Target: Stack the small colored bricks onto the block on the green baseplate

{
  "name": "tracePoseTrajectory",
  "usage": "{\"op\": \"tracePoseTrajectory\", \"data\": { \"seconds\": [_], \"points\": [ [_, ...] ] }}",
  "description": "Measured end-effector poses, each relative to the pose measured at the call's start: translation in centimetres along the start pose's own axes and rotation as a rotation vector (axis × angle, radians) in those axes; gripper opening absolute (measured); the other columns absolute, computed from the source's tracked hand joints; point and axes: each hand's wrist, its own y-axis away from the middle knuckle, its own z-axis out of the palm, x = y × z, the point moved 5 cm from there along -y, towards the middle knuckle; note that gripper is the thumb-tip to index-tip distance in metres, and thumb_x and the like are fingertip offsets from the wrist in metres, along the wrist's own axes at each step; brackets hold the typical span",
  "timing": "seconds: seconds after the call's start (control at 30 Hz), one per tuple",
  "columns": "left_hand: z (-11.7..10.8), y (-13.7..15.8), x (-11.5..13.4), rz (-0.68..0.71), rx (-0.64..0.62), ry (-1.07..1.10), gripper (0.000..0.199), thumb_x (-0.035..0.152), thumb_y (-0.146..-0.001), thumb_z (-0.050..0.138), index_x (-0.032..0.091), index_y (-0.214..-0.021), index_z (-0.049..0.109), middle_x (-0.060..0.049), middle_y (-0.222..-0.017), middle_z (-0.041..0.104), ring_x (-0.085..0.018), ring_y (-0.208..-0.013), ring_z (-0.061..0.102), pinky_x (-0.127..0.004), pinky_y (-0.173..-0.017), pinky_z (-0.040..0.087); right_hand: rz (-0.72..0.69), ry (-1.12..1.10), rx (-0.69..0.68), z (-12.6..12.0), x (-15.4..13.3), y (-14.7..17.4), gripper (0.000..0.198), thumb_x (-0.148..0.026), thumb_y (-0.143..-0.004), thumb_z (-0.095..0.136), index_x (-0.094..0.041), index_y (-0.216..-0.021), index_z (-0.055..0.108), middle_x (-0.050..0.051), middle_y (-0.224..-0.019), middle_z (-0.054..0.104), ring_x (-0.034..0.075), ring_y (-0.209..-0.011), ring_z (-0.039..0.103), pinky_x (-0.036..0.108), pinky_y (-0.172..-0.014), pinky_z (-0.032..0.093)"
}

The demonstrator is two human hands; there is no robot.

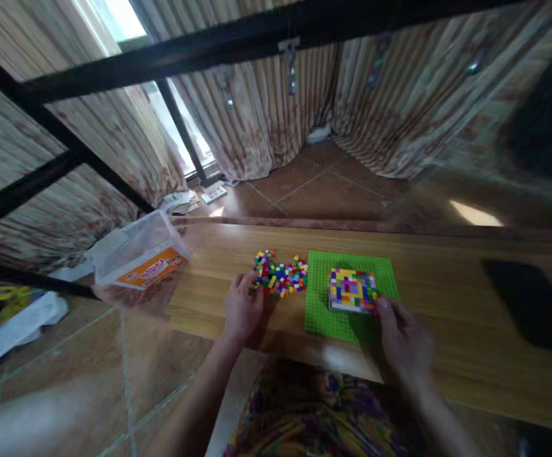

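A green baseplate point(318, 317) lies on the wooden table, bearing a block of small toy bricks point(352, 289) with a multicoloured top in nested squares. At the near right corner of that block is my right hand point(406, 339), its thumb and index finger pinched together. Whatever the pinch holds is too small to name. To the left of the baseplate spreads a pile of loose toy bricks point(282, 277) in many colours. My left hand point(244, 308) rests at the pile's left edge with its fingers curled in, and their tips partly hide what they touch.
A clear plastic box point(137, 244) with an orange label stands at the table's left end. On the right lies a dark flat object point(530, 304). Black metal bars point(175, 57) cross above, before striped curtains point(266, 120). Papers point(180, 202) lie on the tiled floor beyond.
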Motion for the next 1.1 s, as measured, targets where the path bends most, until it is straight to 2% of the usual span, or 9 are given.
{"op": "tracePoseTrajectory", "data": {
  "seconds": [0.17, 0.27, 0.5, 0.6, 0.8, 0.9, 0.97, 1.1],
  "points": [
    [0.3, -0.6, 0.2, 0.017, -0.058, -0.055, 0.03, 0.014, -0.084, 0.055, 0.019, -0.111, 0.066, -0.01, -0.108, 0.059, -0.02, -0.09, 0.063, -0.032, -0.078, 0.054, 0.012, -0.022, 0.003, 0.0, 0.6, 0.4, 0.054, -0.056, -0.09, 0.04, -0.014, -0.102, 0.072, 0.013, -0.098, 0.073, 0.027, -0.089, 0.066, 0.033, -0.073, 0.048],
    [0.6, -0.9, 0.6, 0.031, -0.073, -0.094, 0.026, 0.016, -0.085, 0.054, 0.021, -0.106, 0.069, -0.01, -0.11, 0.059, -0.021, -0.093, 0.063, -0.033, -0.081, 0.054, -0.001, -0.028, -0.008, 0.1, 0.6, 0.4, 0.055, -0.056, -0.091, 0.039, -0.014, -0.101, 0.072, 0.013, -0.096, 0.073, 0.026, -0.087, 0.067, 0.033, -0.072, 0.048],
    [1.0, -1.2, 1.2, 0.081, -0.083, -0.006, 0.013, 0.017, -0.086, 0.053, 0.02, -0.087, 0.066, -0.008, -0.101, 0.061, -0.02, -0.094, 0.062, -0.031, -0.082, 0.051, -0.022, -0.02, -0.012, 0.0, 0.3, 0.3, 0.052, -0.055, -0.091, 0.04, -0.015, -0.098, 0.072, 0.011, -0.089, 0.073, 0.024, -0.081, 0.066, 0.03, -0.068, 0.047],
    [1.2, -0.9, 1.6, 0.109, -0.081, 0.05, 0.011, 0.017, -0.088, 0.051, 0.02, -0.087, 0.062, -0.006, -0.095, 0.062, -0.018, -0.088, 0.062, -0.029, -0.078, 0.049, -0.022, -0.02, -0.022, -0.1, 0.1, 0.3, 0.052, -0.055, -0.091, 0.04, -0.015, -0.097, 0.072, 0.01, -0.088, 0.073, 0.023, -0.08, 0.066, 0.029, -0.067, 0.047],
    [1.6, -0.8, 1.7, 0.047, -0.073, 0.117, 0.009, 0.018, -0.087, 0.051, 0.019, -0.089, 0.06, -0.005, -0.086, 0.063, -0.018, -0.078, 0.059, -0.029, -0.071, 0.045, -0.037, -0.057, -0.02, 0.1, -0.1, 0.3, 0.049, -0.055, -0.09, 0.043, -0.016, -0.097, 0.072, 0.01, -0.092, 0.073, 0.024, -0.084, 0.067, 0.03, -0.071, 0.048],
    [1.6, -0.9, 1.5, -0.059, -0.06, 0.309, 0.009, 0.02, -0.084, 0.056, 0.018, -0.09, 0.061, -0.003, -0.082, 0.062, -0.015, -0.073, 0.057, -0.027, -0.07, 0.044, -0.035, -0.075, -0.009, 0.2, 0.1, 0.3, 0.049, -0.056, -0.089, 0.044, -0.016, -0.094, 0.073, 0.01, -0.091, 0.074, 0.024, -0.085, 0.067, 0.032, -0.073, 0.049],
    [1.7, -0.7, 1.4, -0.188, -0.084, 0.552, 0.009, 0.024, -0.08, 0.061, 0.018, -0.086, 0.062, 0.0, -0.075, 0.061, -0.013, -0.066, 0.055, -0.025, -0.065, 0.043, -0.023, -0.086, 0.01, 0.0, 0.3, 0.3, 0.048, -0.055, -0.089, 0.046, -0.016, -0.095, 0.073, 0.01, -0.093, 0.073, 0.024, -0.084, 0.067, 0.032, -0.073, 0.049],
    [2.4, 0.3, 2.4, -0.517, -0.262, 1.13, 0.022, 0.03, -0.07, 0.073, 0.016, -0.082, 0.062, 0.002, -0.066, 0.06, -0.008, -0.056, 0.053, -0.019, -0.053, 0.04, -0.032, -0.082, 0.128, -1.4, -0.3, 1.0, 0.045, -0.051, -0.09, 0.047, -0.014, -0.102, 0.071, 0.009, -0.084, 0.071, 0.02, -0.072, 0.064, 0.031, -0.066, 0.048]
  ]
}}
